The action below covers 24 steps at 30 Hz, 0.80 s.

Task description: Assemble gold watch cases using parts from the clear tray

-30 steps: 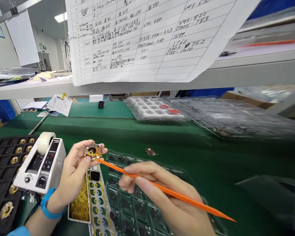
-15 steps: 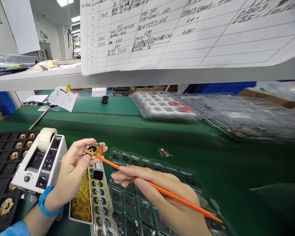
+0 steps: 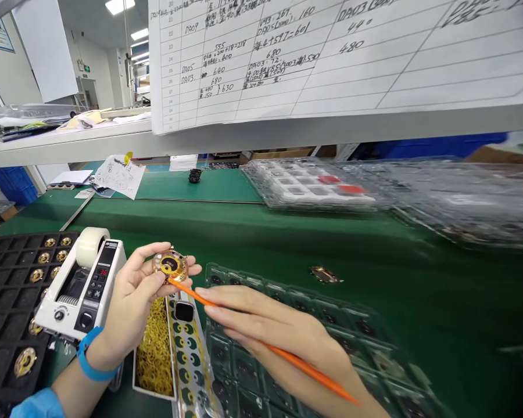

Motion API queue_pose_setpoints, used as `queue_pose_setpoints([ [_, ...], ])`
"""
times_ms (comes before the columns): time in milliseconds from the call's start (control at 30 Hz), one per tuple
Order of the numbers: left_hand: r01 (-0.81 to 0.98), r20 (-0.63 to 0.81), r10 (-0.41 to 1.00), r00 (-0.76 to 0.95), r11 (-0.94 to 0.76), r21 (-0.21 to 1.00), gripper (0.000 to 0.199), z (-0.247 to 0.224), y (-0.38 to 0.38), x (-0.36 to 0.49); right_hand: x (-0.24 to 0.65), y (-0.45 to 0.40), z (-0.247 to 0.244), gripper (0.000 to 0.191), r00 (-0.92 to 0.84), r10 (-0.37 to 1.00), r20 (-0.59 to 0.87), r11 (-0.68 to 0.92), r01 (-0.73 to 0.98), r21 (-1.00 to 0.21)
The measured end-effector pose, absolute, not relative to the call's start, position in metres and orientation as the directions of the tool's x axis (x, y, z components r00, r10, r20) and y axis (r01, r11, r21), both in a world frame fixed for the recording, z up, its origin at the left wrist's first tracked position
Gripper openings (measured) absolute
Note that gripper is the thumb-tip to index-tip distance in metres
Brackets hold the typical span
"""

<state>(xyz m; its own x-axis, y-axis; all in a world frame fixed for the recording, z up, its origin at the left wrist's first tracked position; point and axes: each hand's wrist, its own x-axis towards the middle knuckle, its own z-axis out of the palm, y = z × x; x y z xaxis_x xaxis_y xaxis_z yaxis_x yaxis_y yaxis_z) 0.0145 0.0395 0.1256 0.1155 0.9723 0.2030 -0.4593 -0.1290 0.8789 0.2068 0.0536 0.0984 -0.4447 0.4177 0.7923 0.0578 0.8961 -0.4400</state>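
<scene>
My left hand point(image 3: 133, 287) wears a blue wristband and holds a round gold watch case point(image 3: 171, 265) between thumb and fingers, its yellow and black inner side facing up. In my right hand point(image 3: 283, 337) is a slim orange pointed stick point(image 3: 305, 371), gripped like a pen. Its tip touches or nearly touches the lower edge of the watch case. Under the right hand lies a clear compartment tray point(image 3: 253, 380) with small dark parts. A sheet of yellow and green stickers point(image 3: 190, 360) lies below the left hand, with a dark square-faced device point(image 3: 184, 312) on it.
A white tape dispenser point(image 3: 82, 290) stands left, beside a black tray point(image 3: 4, 313) holding several gold cases. A box of yellow rings point(image 3: 154, 354) sits near it. Another gold piece point(image 3: 325, 274) lies on the green mat. Stacked clear trays point(image 3: 314, 186) are behind, under a shelf point(image 3: 287, 130).
The view has shifted slightly, so things appear farther right. The watch case now faces the camera more squarely. My right hand's fingers lie straighter along the orange stick, whose tip stays at the case.
</scene>
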Motion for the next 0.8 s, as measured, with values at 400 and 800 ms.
queue_pose_setpoints([
  [400,-0.417,0.151,0.983,0.104,-0.095,0.904,0.024,0.116,0.045,0.02,0.198,0.044,0.093,0.049,-0.15,0.49,0.859,0.865,0.204,-0.458],
  [800,-0.365,0.174,0.978,0.113,-0.122,0.923,0.03,0.108,0.039,0.031,0.178,0.044,0.089,0.051,-0.027,0.451,0.892,0.855,0.3,-0.423],
])
